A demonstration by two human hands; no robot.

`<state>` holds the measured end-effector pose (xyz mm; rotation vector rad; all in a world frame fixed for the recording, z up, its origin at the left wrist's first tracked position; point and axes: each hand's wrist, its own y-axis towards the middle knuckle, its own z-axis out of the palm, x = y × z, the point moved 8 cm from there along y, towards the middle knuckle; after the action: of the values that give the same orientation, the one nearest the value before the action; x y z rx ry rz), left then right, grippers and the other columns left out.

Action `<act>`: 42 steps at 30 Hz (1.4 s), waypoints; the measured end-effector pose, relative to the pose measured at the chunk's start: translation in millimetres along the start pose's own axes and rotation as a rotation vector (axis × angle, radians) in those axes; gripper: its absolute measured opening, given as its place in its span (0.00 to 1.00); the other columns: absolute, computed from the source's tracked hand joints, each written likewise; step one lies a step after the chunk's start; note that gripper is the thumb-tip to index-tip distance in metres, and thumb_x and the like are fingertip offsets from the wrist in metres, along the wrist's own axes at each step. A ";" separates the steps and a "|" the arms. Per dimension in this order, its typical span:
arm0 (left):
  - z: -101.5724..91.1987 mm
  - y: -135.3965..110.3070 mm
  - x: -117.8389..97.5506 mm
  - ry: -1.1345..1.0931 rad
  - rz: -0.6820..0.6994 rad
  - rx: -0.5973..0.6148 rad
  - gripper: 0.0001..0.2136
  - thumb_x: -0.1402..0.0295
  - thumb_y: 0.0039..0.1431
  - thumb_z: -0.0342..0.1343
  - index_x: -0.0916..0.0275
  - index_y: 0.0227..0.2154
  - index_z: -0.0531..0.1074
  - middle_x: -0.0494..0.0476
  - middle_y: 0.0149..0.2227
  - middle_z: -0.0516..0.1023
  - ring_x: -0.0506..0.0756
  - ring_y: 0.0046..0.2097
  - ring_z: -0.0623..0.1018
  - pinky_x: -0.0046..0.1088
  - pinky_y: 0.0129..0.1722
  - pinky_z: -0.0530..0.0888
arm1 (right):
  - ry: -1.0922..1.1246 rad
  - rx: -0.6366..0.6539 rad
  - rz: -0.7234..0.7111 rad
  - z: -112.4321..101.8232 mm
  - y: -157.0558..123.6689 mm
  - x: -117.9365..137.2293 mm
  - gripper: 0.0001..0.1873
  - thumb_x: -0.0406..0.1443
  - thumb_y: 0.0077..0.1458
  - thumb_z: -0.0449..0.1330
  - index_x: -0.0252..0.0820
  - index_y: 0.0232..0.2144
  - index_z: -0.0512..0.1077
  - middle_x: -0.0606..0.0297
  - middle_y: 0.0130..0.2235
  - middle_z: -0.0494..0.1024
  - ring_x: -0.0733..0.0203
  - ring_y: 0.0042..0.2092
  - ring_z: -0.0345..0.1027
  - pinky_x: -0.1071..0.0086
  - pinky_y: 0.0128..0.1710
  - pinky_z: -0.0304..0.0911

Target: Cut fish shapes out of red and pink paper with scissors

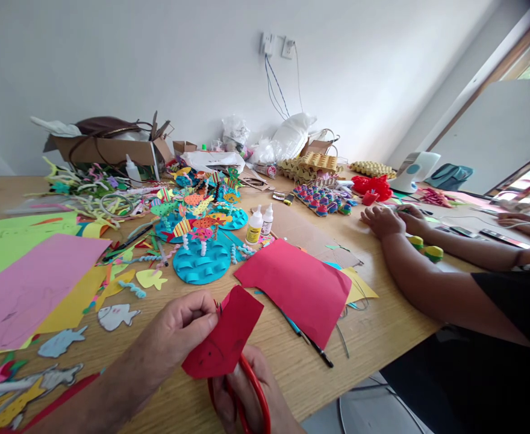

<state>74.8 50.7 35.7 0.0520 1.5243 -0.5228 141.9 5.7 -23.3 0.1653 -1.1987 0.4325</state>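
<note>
My left hand (184, 328) pinches the upper left edge of a small red paper piece (226, 337) with a pencil outline on it, holding it just above the wooden table (382, 328). My right hand (247, 401) sits below the paper at the bottom edge of the view, its fingers closed in the red handles of a pair of scissors (247, 392). The scissor blades are hidden behind the paper. A larger red paper sheet (294, 286) lies flat just beyond, to the right.
Pink paper (30, 283), green and yellow sheets lie at left with cut-out paper fish (115, 314). A blue craft model with colourful fish (199, 241), two glue bottles (259, 223), pens and boxes crowd the middle. Another person's arms (427, 265) rest on the table at right.
</note>
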 end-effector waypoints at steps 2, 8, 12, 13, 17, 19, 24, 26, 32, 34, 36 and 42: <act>-0.6 -1.1 -1.4 0.003 0.005 -0.007 0.12 0.61 0.45 0.57 0.61 0.18 0.62 0.44 0.18 0.64 0.47 0.21 0.61 0.22 0.22 0.58 | -0.006 0.006 0.013 -0.9 -0.5 -3.3 0.30 0.62 0.44 0.50 0.42 0.20 0.59 0.73 0.14 0.60 0.72 0.15 0.51 0.76 0.14 0.42; -0.4 -4.5 -1.1 -0.021 -0.010 0.007 0.11 0.60 0.46 0.57 0.61 0.20 0.63 0.44 0.19 0.64 0.47 0.22 0.61 0.21 0.23 0.57 | -0.068 0.024 0.026 -0.9 -2.5 -1.9 0.29 0.62 0.46 0.49 0.42 0.22 0.61 0.72 0.15 0.60 0.70 0.16 0.52 0.75 0.15 0.43; 0.5 -4.0 2.2 -0.060 -0.031 0.039 0.12 0.59 0.46 0.57 0.61 0.20 0.64 0.45 0.20 0.66 0.48 0.23 0.62 0.21 0.24 0.57 | -0.063 0.035 0.001 -1.9 -3.2 -2.8 0.28 0.60 0.49 0.48 0.41 0.23 0.63 0.72 0.15 0.60 0.70 0.16 0.51 0.75 0.16 0.43; 0.5 -3.8 2.5 -0.062 -0.033 0.044 0.12 0.59 0.46 0.57 0.61 0.20 0.64 0.45 0.20 0.66 0.48 0.23 0.62 0.21 0.24 0.57 | -0.052 0.036 -0.005 -2.3 -3.3 -3.7 0.28 0.60 0.50 0.49 0.41 0.24 0.63 0.72 0.15 0.61 0.70 0.16 0.52 0.75 0.16 0.43; 0.1 -3.0 1.0 -0.044 -0.022 0.071 0.12 0.59 0.47 0.57 0.61 0.20 0.63 0.45 0.20 0.66 0.48 0.23 0.62 0.21 0.24 0.58 | 0.005 0.049 -0.057 -0.8 -3.7 0.0 0.25 0.56 0.52 0.51 0.41 0.22 0.62 0.72 0.15 0.59 0.71 0.15 0.50 0.76 0.14 0.41; 0.1 -2.7 0.0 -0.033 -0.015 0.099 0.13 0.59 0.47 0.57 0.62 0.20 0.63 0.46 0.20 0.67 0.48 0.23 0.63 0.21 0.24 0.59 | 0.006 0.047 -0.070 0.4 -4.0 4.6 0.26 0.56 0.52 0.51 0.41 0.20 0.61 0.73 0.14 0.58 0.72 0.14 0.47 0.76 0.14 0.40; -2.8 -2.6 0.9 0.002 -0.047 0.130 0.12 0.60 0.47 0.57 0.62 0.20 0.65 0.46 0.21 0.67 0.48 0.24 0.64 0.21 0.24 0.60 | -0.091 0.045 -0.045 -0.7 -5.4 10.6 0.30 0.59 0.50 0.49 0.40 0.17 0.59 0.73 0.13 0.57 0.74 0.14 0.45 0.77 0.12 0.41; -3.7 -2.4 1.8 0.010 -0.065 0.141 0.11 0.61 0.47 0.57 0.62 0.21 0.65 0.46 0.21 0.67 0.47 0.23 0.64 0.21 0.24 0.60 | -0.118 0.050 -0.026 -3.3 -5.6 7.7 0.29 0.59 0.51 0.48 0.40 0.18 0.60 0.74 0.14 0.57 0.74 0.14 0.45 0.78 0.13 0.43; -4.8 -1.1 1.4 0.022 -0.057 0.201 0.09 0.62 0.48 0.57 0.62 0.22 0.66 0.46 0.22 0.69 0.48 0.24 0.65 0.21 0.24 0.60 | -0.134 0.084 -0.064 -7.0 -6.8 6.5 0.28 0.58 0.50 0.50 0.39 0.20 0.60 0.75 0.14 0.57 0.75 0.14 0.46 0.80 0.12 0.44; -6.4 -0.8 2.0 0.036 -0.069 0.201 0.09 0.62 0.48 0.57 0.62 0.22 0.66 0.46 0.22 0.69 0.48 0.24 0.65 0.21 0.24 0.60 | -0.155 0.084 -0.065 -6.8 -7.9 10.9 0.28 0.58 0.50 0.50 0.40 0.19 0.59 0.75 0.14 0.57 0.75 0.14 0.46 0.79 0.12 0.44; -7.6 -0.3 2.5 0.045 -0.084 0.199 0.09 0.62 0.47 0.57 0.61 0.22 0.66 0.46 0.22 0.69 0.49 0.25 0.66 0.21 0.24 0.60 | -0.187 0.085 -0.054 -6.5 -9.3 16.0 0.27 0.58 0.51 0.50 0.40 0.20 0.59 0.75 0.14 0.56 0.75 0.14 0.45 0.79 0.12 0.44; -11.7 1.6 -5.6 0.100 -0.056 0.153 0.09 0.63 0.43 0.60 0.61 0.20 0.67 0.46 0.20 0.68 0.48 0.23 0.63 0.20 0.21 0.57 | -0.225 0.095 -0.045 -6.4 -11.0 25.0 0.27 0.56 0.52 0.51 0.40 0.17 0.58 0.75 0.14 0.55 0.74 0.15 0.45 0.79 0.13 0.45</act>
<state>64.6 57.9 39.8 0.1559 1.5841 -0.6897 159.3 3.9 -1.4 0.3294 -1.3929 0.4397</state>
